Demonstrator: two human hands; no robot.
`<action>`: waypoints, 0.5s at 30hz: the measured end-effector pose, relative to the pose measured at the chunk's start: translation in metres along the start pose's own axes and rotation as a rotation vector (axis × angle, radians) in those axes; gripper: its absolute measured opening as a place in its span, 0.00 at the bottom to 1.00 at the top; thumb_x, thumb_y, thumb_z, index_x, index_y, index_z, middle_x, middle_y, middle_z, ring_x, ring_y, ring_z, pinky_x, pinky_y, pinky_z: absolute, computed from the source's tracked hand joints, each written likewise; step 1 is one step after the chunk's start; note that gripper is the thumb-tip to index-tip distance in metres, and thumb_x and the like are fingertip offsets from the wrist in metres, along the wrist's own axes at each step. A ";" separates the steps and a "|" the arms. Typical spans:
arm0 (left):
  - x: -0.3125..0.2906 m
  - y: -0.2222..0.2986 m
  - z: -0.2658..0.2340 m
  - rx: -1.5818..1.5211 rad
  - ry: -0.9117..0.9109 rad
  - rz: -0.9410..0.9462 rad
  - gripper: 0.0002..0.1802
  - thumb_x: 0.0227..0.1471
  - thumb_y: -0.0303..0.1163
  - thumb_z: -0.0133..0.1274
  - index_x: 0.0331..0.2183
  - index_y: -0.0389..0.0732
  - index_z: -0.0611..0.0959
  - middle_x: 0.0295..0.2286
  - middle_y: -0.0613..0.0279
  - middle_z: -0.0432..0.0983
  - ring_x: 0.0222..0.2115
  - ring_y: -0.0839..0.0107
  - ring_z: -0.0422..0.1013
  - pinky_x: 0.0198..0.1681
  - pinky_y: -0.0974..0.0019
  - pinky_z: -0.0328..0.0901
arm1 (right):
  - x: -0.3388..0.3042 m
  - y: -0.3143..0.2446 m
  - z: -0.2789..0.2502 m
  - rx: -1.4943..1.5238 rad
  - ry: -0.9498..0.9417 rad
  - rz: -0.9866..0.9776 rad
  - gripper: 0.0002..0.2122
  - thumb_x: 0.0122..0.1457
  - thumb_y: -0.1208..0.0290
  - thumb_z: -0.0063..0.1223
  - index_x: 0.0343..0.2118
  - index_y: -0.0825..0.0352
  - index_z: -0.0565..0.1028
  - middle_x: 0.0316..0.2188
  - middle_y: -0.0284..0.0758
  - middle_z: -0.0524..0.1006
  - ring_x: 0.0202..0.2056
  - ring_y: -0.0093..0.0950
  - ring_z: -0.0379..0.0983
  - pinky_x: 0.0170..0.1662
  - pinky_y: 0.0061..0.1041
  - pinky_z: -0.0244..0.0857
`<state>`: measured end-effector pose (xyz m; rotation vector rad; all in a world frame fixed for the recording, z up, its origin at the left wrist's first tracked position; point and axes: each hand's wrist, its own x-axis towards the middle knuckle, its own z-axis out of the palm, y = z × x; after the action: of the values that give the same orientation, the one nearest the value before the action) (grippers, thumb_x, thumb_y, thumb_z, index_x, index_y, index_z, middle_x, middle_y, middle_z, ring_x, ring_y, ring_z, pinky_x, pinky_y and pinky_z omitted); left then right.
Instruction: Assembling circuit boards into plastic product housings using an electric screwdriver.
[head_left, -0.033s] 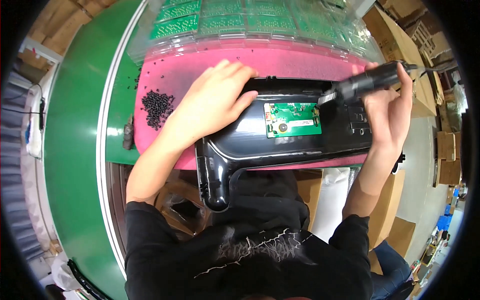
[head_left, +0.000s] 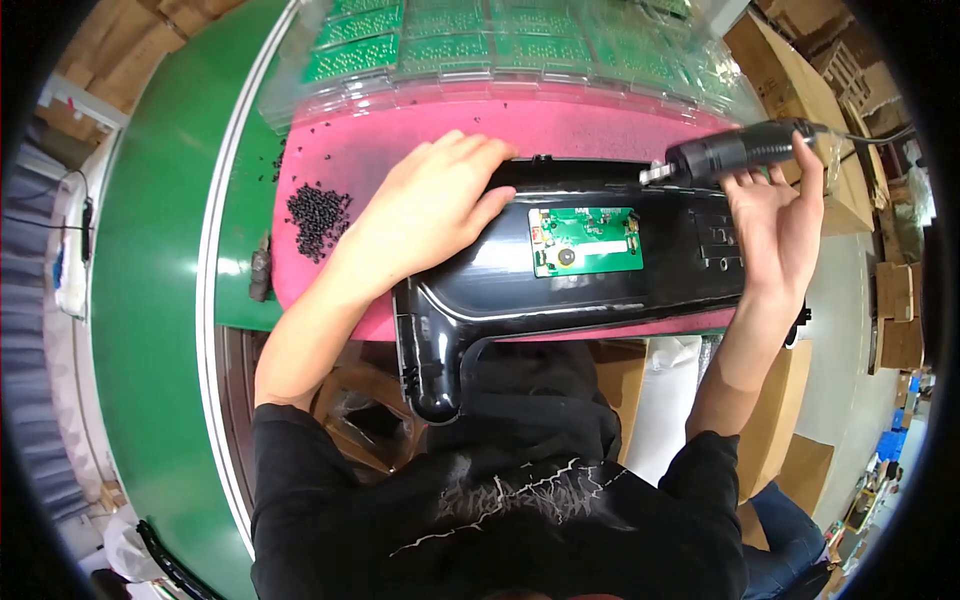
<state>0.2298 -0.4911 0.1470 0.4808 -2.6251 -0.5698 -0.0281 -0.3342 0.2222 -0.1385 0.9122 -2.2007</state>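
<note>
A black plastic housing (head_left: pixel 480 300) lies open side up on a pink mat, one arm of it jutting toward me. Inside it rests a green circuit board (head_left: pixel 588 262). My left hand (head_left: pixel 445 200) is closed over the housing's far left edge, thumb on the inner side. In my right hand (head_left: pixel 770 220) is a black corded electric screwdriver (head_left: pixel 735 152), held nearly level, its pale tip pointing left. That tip is over the housing's far edge, beyond the board's right end and apart from the board. My right fingers are partly hidden behind the tool.
A pile of small black screws (head_left: pixel 318 220) sits on the pink mat (head_left: pixel 400 118) left of my left forearm. Clear plastic trays (head_left: pixel 490 85) with green boards stand along the far side. Cardboard boxes (head_left: pixel 800 85) are at the right. The screwdriver's cord runs off rightward.
The screwdriver has lifted and tipped flatter, its tip moving away from the board's right end toward the housing's far edge. My left hand and the housing stay nearly in place.
</note>
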 end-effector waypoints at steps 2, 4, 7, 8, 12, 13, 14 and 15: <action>-0.001 0.001 -0.004 0.009 -0.024 -0.006 0.16 0.53 0.33 0.56 0.42 0.34 0.78 0.39 0.48 0.75 0.44 0.48 0.70 0.49 0.54 0.65 | -0.010 0.000 -0.006 0.015 -0.077 0.006 0.21 0.59 0.73 0.56 0.51 0.75 0.61 0.46 0.41 0.65 0.53 0.35 0.63 0.63 0.46 0.59; 0.001 0.003 -0.003 0.121 -0.083 0.009 0.13 0.53 0.33 0.56 0.38 0.35 0.78 0.35 0.52 0.76 0.41 0.52 0.72 0.42 0.54 0.68 | -0.032 -0.001 -0.014 -0.130 -0.072 -0.124 0.24 0.60 0.74 0.53 0.55 0.76 0.59 0.47 0.43 0.65 0.54 0.36 0.63 0.64 0.49 0.56; 0.003 0.012 -0.006 0.053 -0.110 -0.010 0.11 0.52 0.33 0.56 0.34 0.35 0.79 0.30 0.50 0.76 0.36 0.48 0.73 0.38 0.52 0.68 | -0.060 -0.016 -0.051 -0.323 -0.183 -0.441 0.21 0.62 0.71 0.48 0.57 0.69 0.61 0.50 0.38 0.67 0.49 0.31 0.66 0.49 0.37 0.67; 0.002 0.013 -0.007 0.019 -0.144 -0.078 0.10 0.52 0.33 0.57 0.32 0.35 0.80 0.29 0.50 0.76 0.34 0.47 0.73 0.37 0.51 0.68 | -0.068 -0.020 -0.057 -0.378 -0.156 -0.580 0.19 0.62 0.72 0.47 0.56 0.67 0.63 0.50 0.36 0.67 0.47 0.29 0.66 0.45 0.33 0.68; 0.002 0.021 -0.018 0.044 -0.175 -0.130 0.07 0.51 0.28 0.57 0.30 0.33 0.80 0.27 0.50 0.75 0.30 0.47 0.72 0.33 0.59 0.67 | -0.081 -0.050 -0.108 -0.380 0.046 -1.028 0.14 0.62 0.77 0.47 0.50 0.65 0.64 0.46 0.34 0.67 0.43 0.27 0.66 0.43 0.32 0.66; 0.000 0.027 -0.020 -0.004 -0.104 -0.125 0.06 0.51 0.24 0.56 0.31 0.31 0.80 0.28 0.50 0.75 0.29 0.50 0.73 0.34 0.61 0.67 | -0.081 -0.057 -0.127 -0.448 0.130 -1.119 0.15 0.60 0.81 0.47 0.49 0.65 0.64 0.45 0.34 0.67 0.42 0.26 0.66 0.43 0.30 0.65; -0.003 0.033 -0.022 -0.057 -0.042 -0.121 0.05 0.50 0.20 0.56 0.33 0.30 0.80 0.28 0.50 0.75 0.29 0.53 0.73 0.34 0.63 0.67 | -0.077 -0.064 -0.160 -0.561 0.174 -1.227 0.17 0.58 0.85 0.47 0.50 0.66 0.64 0.44 0.35 0.66 0.41 0.25 0.66 0.43 0.28 0.65; -0.009 0.041 -0.024 -0.032 0.047 -0.083 0.07 0.49 0.18 0.55 0.34 0.30 0.81 0.30 0.50 0.76 0.30 0.55 0.74 0.36 0.64 0.67 | -0.076 -0.069 -0.196 -0.815 0.384 -1.286 0.17 0.58 0.86 0.47 0.49 0.67 0.63 0.44 0.36 0.66 0.40 0.24 0.66 0.43 0.25 0.65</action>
<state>0.2381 -0.4595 0.1831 0.5885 -2.5573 -0.6179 -0.0838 -0.1385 0.1343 -0.9212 2.3885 -2.7898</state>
